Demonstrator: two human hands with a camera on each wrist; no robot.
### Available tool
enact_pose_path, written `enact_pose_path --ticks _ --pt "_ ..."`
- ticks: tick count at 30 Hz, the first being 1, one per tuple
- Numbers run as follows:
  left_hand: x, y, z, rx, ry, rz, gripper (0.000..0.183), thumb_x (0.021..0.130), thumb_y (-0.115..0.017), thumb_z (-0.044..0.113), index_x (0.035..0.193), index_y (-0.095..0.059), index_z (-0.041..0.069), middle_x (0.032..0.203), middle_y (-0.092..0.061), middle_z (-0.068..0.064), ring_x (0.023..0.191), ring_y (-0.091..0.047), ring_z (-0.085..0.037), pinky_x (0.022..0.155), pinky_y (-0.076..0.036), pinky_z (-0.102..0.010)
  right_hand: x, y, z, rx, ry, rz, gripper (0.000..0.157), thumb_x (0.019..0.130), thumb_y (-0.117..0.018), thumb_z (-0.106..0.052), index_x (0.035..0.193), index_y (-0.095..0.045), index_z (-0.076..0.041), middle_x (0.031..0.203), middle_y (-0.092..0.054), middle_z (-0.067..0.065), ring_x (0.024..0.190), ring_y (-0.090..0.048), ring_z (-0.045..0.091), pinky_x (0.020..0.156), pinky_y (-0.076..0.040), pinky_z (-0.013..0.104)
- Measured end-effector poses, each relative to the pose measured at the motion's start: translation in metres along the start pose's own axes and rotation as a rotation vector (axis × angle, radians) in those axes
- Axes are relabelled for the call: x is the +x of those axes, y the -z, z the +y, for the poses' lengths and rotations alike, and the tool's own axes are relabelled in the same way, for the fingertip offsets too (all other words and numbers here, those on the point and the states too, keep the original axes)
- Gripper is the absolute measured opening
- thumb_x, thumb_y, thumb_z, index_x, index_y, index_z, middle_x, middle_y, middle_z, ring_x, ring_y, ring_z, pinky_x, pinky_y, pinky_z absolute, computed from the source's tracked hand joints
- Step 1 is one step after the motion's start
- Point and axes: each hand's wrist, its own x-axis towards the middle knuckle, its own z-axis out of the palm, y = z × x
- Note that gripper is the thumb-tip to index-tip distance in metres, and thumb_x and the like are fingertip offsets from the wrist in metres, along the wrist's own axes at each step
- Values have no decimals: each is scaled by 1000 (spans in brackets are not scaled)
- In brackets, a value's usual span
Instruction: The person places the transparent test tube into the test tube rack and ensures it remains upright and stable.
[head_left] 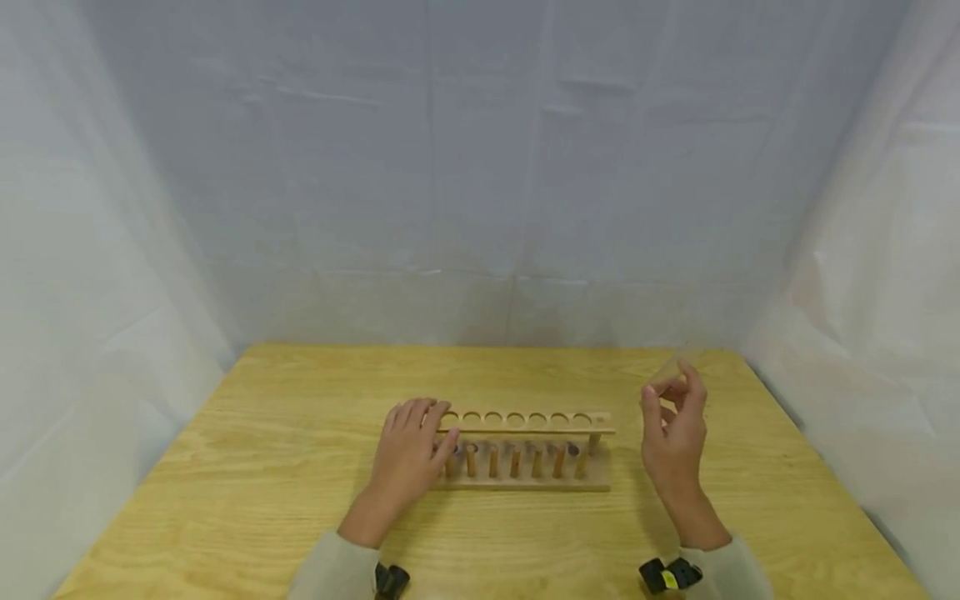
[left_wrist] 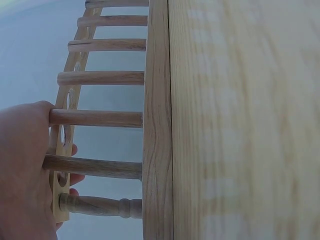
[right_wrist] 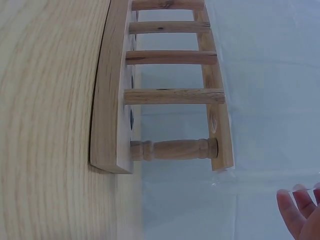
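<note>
A wooden test tube rack (head_left: pixel 515 462) stands upright on the table, with a row of round holes in its top bar (head_left: pixel 527 431) and a row of pegs above its base. My left hand (head_left: pixel 405 446) grips the rack's left end, thumb in front; in the left wrist view its fingertips (left_wrist: pixel 76 179) show behind the bar. Off the rack's right end, my right hand (head_left: pixel 678 437) is raised and pinches a clear test tube (right_wrist: pixel 260 181), faint against the backdrop. In the head view the tube slants up and away from the fingers.
The wooden table (head_left: pixel 300 467) runs back to a pale sheet (head_left: pixel 480 208) hanging behind it. More sheeting hangs along the left (head_left: pixel 97 292) and right (head_left: pixel 870 333) sides. Dark holes show in the rack's base among the pegs.
</note>
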Motion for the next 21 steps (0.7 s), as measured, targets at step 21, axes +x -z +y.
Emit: enact_pose_path --ticks 21 --pt "1 2 2 -11 17 -18 41 98 -59 32 129 -57 5 125 -55 -13 121 -48 -33 107 -32 -53 6 0 -4 155 76 32 48 97 -50 6 138 -24 11 99 -51 11 91 -58 7 74 -50 10"
